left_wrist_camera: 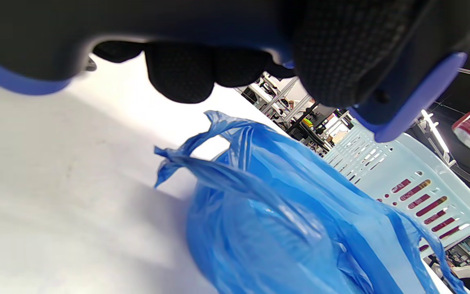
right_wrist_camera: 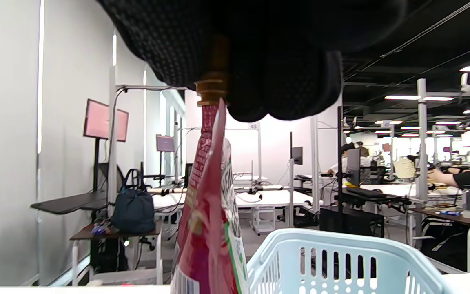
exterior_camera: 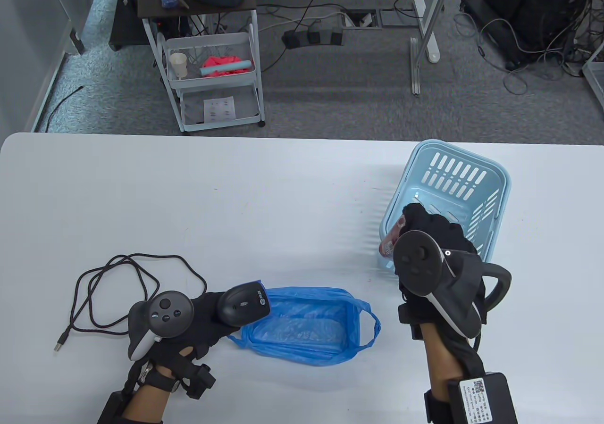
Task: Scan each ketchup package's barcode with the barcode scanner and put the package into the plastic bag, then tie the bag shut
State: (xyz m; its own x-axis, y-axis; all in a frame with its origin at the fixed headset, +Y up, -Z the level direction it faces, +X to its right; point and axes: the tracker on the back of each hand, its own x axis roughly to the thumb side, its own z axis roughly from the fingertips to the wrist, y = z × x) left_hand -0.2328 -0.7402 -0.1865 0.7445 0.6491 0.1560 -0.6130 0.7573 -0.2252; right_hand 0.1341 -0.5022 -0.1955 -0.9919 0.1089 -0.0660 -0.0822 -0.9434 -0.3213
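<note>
The wide white worktop (exterior_camera: 283,197) carries a pale blue slotted plastic basket (exterior_camera: 486,178) at the right and a crumpled blue plastic bag (exterior_camera: 306,325) near the front edge, mouth open. Just left of the bag, the left hand (exterior_camera: 188,320) has its fingers wrapped round a black handheld barcode scanner (exterior_camera: 243,304) — its cable (exterior_camera: 118,292) loops leftward. The right hand (exterior_camera: 434,240), over the basket's near rim, pinches a red ketchup package (right_wrist_camera: 208,220) by its spout — hanging clear.
</note>
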